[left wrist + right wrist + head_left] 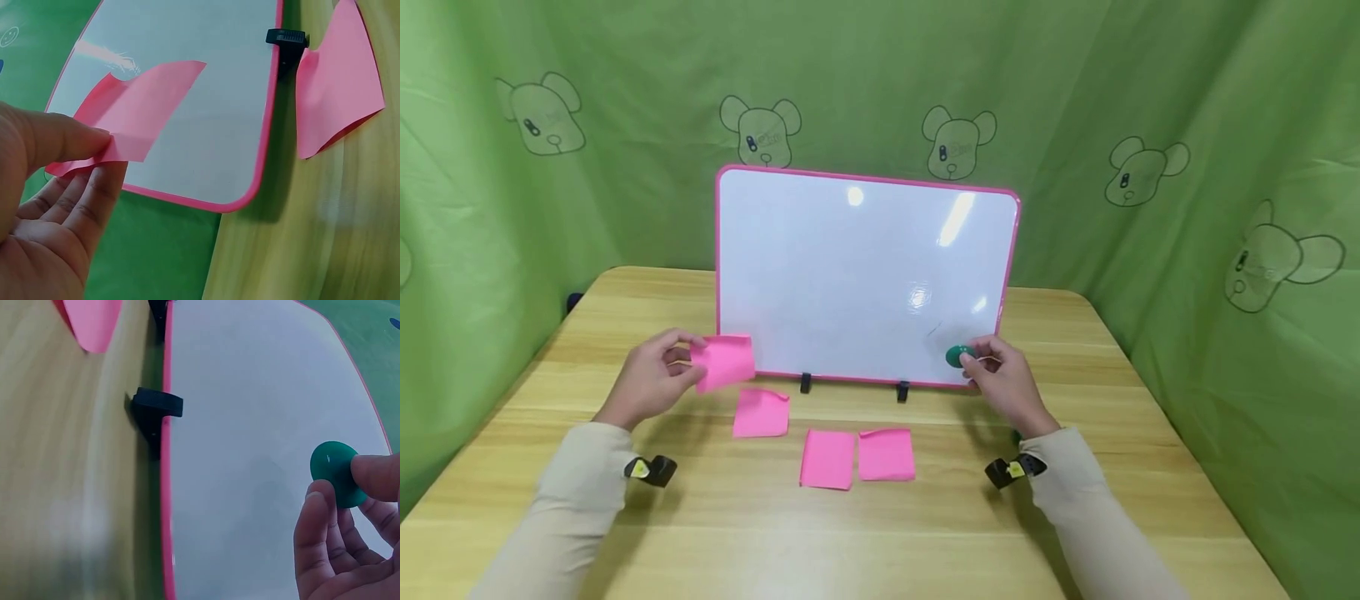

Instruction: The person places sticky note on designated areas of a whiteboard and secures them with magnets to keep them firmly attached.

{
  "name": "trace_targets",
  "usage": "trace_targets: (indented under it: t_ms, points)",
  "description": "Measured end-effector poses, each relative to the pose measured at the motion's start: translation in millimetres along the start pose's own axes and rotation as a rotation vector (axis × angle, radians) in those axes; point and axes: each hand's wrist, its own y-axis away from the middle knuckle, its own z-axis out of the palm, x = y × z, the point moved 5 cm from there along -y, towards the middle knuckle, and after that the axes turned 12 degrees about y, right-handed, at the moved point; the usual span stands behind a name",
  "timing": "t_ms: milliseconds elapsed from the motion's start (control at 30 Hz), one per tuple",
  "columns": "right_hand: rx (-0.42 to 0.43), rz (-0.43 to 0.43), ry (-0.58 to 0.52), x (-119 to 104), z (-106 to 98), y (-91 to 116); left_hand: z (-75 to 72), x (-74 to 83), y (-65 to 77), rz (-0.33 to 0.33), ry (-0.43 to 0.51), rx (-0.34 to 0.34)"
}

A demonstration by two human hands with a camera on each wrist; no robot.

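Observation:
Between thumb and fingers, my left hand (658, 373) pinches a pink sticky note (727, 363) by its left edge, in front of the whiteboard's lower left corner. The note bends slightly in the left wrist view. My right hand (1003, 375) pinches a round green magnet (335, 472) near the lower right corner of the board. The whiteboard (850, 275) has a pink frame and stands upright on two black clip feet (902, 392). A second pink note (340, 87) lies on the table just below the held one.
Two more pink notes (827, 459) (886, 455) lie side by side on the wooden table (737, 533) in front of the board. A small green thing (1017, 437) shows partly behind the right wrist. Green curtains (865, 75) surround the table at the back and sides.

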Motion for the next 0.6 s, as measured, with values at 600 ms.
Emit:
trace_targets:
  t_ms: [600]
  points:
    - [-0.011,0.006,-0.041,-30,5,-29,3.0,8.9,-20.8,0.004,0.01,-0.004]
